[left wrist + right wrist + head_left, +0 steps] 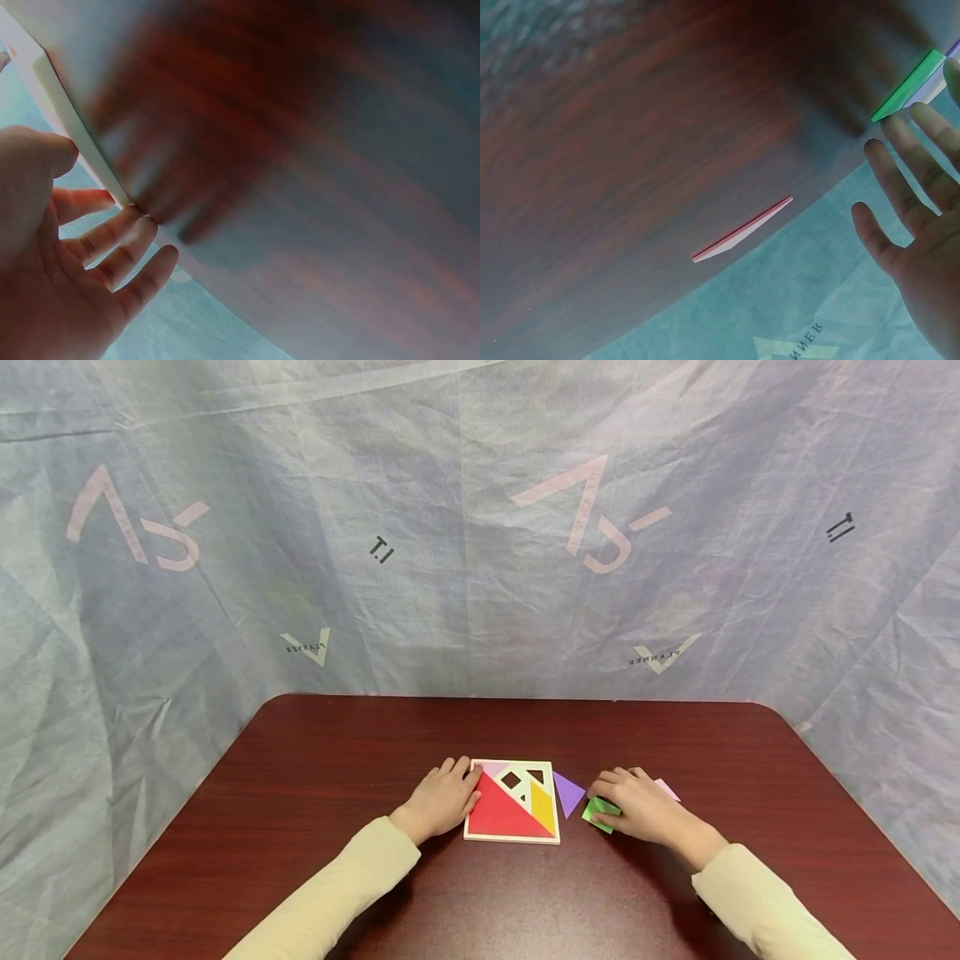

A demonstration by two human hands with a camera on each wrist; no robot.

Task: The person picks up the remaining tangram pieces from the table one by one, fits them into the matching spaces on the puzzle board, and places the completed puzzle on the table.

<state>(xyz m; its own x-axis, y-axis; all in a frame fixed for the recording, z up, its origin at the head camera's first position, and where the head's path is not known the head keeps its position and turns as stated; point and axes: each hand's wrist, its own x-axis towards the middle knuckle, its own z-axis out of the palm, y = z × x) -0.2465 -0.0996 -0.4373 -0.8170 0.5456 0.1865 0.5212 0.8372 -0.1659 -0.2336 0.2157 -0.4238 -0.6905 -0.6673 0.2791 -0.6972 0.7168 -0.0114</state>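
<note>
A white-framed square puzzle tray [512, 837] lies on the dark red table [337, 760]. It holds a red triangle [501, 815], a yellow piece [543, 806] and a pale pink piece [492, 768]. My left hand [456, 782] rests against the tray's left edge [71, 139], with its straight fingers [112, 240] touching the edge. My right hand [613, 795] lies right of the tray and pinches a green piece [598, 813] [907, 86] between thumb and forefinger. A purple triangle [567, 793] sits loose between the tray and that hand.
A flat pink piece [668, 790] [742, 229] lies on the table just behind my right hand. A crumpled grey-blue cloth backdrop [480, 527] hangs behind the table's far edge. The table corners are rounded.
</note>
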